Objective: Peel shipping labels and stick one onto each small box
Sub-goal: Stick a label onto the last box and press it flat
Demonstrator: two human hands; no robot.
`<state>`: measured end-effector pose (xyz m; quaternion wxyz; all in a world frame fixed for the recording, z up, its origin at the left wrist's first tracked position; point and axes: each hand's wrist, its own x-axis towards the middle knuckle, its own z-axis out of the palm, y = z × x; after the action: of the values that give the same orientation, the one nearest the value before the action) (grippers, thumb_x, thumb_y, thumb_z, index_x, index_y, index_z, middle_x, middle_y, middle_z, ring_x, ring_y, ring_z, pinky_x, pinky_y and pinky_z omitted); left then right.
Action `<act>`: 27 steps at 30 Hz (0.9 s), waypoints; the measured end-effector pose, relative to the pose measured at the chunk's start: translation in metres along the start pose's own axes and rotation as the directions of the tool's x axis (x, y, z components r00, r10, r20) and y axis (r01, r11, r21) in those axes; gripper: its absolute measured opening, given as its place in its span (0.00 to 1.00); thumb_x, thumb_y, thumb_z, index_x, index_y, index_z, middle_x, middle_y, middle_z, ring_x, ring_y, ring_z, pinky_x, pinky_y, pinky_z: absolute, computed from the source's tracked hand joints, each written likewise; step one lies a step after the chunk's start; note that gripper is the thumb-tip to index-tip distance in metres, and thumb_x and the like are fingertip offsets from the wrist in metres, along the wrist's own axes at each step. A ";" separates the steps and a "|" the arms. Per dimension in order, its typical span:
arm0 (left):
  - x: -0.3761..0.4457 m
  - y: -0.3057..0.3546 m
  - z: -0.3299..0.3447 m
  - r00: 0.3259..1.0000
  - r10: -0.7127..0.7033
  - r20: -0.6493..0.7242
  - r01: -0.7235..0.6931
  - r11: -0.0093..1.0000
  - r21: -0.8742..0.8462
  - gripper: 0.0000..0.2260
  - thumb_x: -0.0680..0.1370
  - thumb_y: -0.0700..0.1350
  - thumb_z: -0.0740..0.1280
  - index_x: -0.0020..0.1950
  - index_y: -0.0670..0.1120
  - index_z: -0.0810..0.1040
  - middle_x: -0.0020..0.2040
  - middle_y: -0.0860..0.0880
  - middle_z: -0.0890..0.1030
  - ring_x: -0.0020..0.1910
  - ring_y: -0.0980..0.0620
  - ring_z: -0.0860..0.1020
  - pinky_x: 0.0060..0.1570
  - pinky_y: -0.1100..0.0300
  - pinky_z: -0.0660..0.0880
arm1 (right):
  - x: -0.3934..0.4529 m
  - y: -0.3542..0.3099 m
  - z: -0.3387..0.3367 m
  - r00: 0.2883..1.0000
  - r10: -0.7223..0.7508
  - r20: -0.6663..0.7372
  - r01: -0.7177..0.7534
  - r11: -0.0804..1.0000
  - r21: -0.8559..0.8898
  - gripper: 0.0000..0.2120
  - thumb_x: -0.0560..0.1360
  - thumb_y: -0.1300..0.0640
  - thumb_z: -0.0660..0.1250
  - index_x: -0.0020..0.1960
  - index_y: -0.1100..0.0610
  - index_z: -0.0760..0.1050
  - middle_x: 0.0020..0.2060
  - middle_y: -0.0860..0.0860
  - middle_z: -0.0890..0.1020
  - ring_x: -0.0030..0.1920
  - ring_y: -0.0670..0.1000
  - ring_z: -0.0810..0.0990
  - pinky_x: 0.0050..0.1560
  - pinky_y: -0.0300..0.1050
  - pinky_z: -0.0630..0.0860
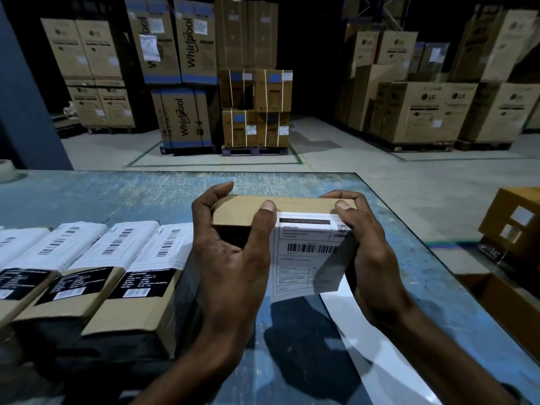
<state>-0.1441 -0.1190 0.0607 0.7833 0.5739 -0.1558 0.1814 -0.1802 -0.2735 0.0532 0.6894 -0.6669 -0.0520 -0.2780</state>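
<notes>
Holding the small box (280, 210) above the blue desk (117, 194), my left grip (230, 252) curls round its nine o'clock end while my right grip (368, 247) pinches box and shipping label (306, 258) at three o'clock.

"Whirlpool" runs vertically on the tall cartons (175, 45) at upper centre-left, and again on the carton (182, 118) below them. "LG" marks the cartons (428, 109) at upper right. The shipping label (309, 252) at frame centre shows a barcode; its text is too small to read.
</notes>
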 end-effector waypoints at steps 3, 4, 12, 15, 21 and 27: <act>-0.001 0.003 0.002 1.000 -0.006 0.001 0.006 1.000 -0.004 0.23 0.74 0.51 0.77 0.67 0.53 0.74 0.52 0.53 0.83 0.52 0.55 0.84 0.48 0.59 0.82 | -0.002 0.000 0.002 0.999 0.027 -0.020 -0.027 1.000 0.003 0.23 0.81 0.34 0.55 0.60 0.48 0.78 0.52 0.56 0.85 0.54 0.57 0.85 0.60 0.61 0.78; -0.001 0.005 0.002 1.000 -0.007 0.005 0.007 1.000 -0.007 0.26 0.72 0.53 0.78 0.67 0.53 0.74 0.52 0.53 0.83 0.52 0.57 0.84 0.48 0.61 0.82 | -0.003 -0.001 0.003 0.999 0.028 -0.014 -0.028 1.000 0.002 0.25 0.79 0.30 0.56 0.60 0.47 0.78 0.53 0.56 0.86 0.55 0.59 0.85 0.62 0.62 0.79; 0.003 0.001 -0.001 0.999 -0.015 0.049 0.014 0.999 0.037 0.30 0.68 0.50 0.82 0.66 0.51 0.73 0.54 0.52 0.81 0.52 0.55 0.84 0.50 0.52 0.85 | -0.005 0.002 0.004 1.000 -0.028 0.002 0.028 0.998 -0.058 0.09 0.77 0.47 0.70 0.54 0.48 0.75 0.44 0.50 0.83 0.46 0.50 0.83 0.45 0.43 0.77; 0.006 -0.001 -0.003 0.998 -0.025 0.058 0.023 0.999 0.037 0.24 0.75 0.49 0.79 0.67 0.55 0.73 0.56 0.45 0.83 0.52 0.50 0.85 0.50 0.52 0.85 | -0.003 0.000 0.002 1.000 0.003 0.004 -0.003 1.000 -0.026 0.08 0.79 0.47 0.61 0.54 0.49 0.75 0.44 0.50 0.82 0.47 0.51 0.80 0.48 0.51 0.71; 0.002 -0.001 0.002 0.997 -0.054 0.048 0.051 0.997 0.053 0.26 0.72 0.56 0.77 0.67 0.56 0.72 0.50 0.48 0.86 0.50 0.55 0.86 0.46 0.65 0.80 | -0.002 -0.003 -0.001 0.998 0.064 0.012 -0.064 0.997 0.042 0.17 0.80 0.42 0.56 0.54 0.53 0.77 0.49 0.59 0.83 0.49 0.54 0.82 0.52 0.52 0.73; 0.004 -0.004 -0.003 0.996 -0.081 0.028 0.079 0.994 0.074 0.29 0.70 0.54 0.81 0.67 0.57 0.73 0.53 0.49 0.85 0.52 0.53 0.85 0.52 0.52 0.85 | -0.001 0.002 -0.001 0.998 0.055 0.026 -0.052 0.995 -0.082 0.11 0.78 0.46 0.63 0.54 0.52 0.74 0.44 0.50 0.82 0.46 0.50 0.80 0.45 0.46 0.73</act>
<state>-0.1387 -0.1170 0.0584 0.7661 0.6104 -0.1380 0.1467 -0.1805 -0.2741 0.0508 0.6681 -0.6993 -0.0323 -0.2520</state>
